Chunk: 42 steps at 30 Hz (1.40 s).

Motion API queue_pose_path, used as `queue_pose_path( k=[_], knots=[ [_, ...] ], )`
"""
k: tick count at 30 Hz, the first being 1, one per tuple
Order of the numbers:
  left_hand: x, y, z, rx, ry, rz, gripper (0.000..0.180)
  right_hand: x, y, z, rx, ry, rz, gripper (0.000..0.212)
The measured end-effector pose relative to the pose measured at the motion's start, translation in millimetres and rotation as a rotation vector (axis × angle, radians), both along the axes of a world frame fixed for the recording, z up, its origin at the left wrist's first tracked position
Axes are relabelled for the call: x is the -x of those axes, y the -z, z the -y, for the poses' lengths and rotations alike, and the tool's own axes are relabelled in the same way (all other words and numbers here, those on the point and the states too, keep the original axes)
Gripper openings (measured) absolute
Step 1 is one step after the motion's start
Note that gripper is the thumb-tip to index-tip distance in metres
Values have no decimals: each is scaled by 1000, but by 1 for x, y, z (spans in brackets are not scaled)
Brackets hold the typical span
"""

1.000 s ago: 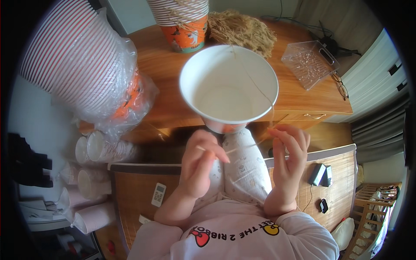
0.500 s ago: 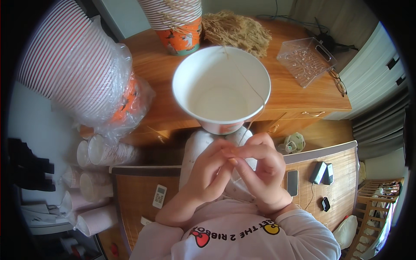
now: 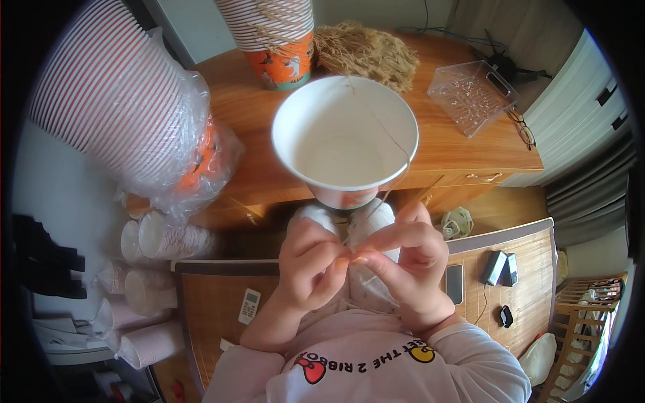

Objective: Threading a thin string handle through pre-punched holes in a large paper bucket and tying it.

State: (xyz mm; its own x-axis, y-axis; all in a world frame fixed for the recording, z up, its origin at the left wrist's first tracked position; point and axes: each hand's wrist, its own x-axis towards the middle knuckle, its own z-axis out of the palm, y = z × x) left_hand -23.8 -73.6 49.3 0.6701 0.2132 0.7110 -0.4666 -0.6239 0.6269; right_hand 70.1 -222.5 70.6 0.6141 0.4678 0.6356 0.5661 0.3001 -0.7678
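In front of my knees stands a big white paper bucket (image 3: 342, 158) with its mouth facing up. A thin tan string (image 3: 385, 127) comes from its far wall, crosses the opening, passes over the right rim and drops towards my fingers. Above my lap, my left hand (image 3: 312, 265) and my right hand (image 3: 408, 258) meet at the fingertips, both pinched. The string runs down to my right hand; whatever lies between the fingertips is too small to make out. Behind the bucket lies a bundle of tan strings (image 3: 366, 54).
A stack of orange-patterned buckets (image 3: 279, 64), draped with strings, stands beside the bundle. At the left leans a plastic-wrapped bucket stack (image 3: 121, 107). A clear box (image 3: 474, 97) of small pieces and glasses (image 3: 523, 127) lie at the right. A phone (image 3: 455, 284) rests beside me.
Both hands have come slightly lower. My left hand has turned and moved a little left, its fingers more curled. My fingertips still meet, and the bucket has hardly moved.
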Motion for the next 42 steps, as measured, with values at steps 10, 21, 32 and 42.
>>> queue_pose_path(
  k=[10,21,32,42],
  knots=[
    [-12,-8,-3,-90,-277,-13,11,-6,-3,-8,43,132,153,27],
    [-25,-6,-5,-152,-436,14,10,-16,11,-6,11,110,101,27],
    [-31,-6,-2,-132,-429,-3,8,-19,11,-5,35,98,83,24],
    [-36,-5,1,-128,-435,8,8,-19,0,-7,105,192,255,26]
  ],
)
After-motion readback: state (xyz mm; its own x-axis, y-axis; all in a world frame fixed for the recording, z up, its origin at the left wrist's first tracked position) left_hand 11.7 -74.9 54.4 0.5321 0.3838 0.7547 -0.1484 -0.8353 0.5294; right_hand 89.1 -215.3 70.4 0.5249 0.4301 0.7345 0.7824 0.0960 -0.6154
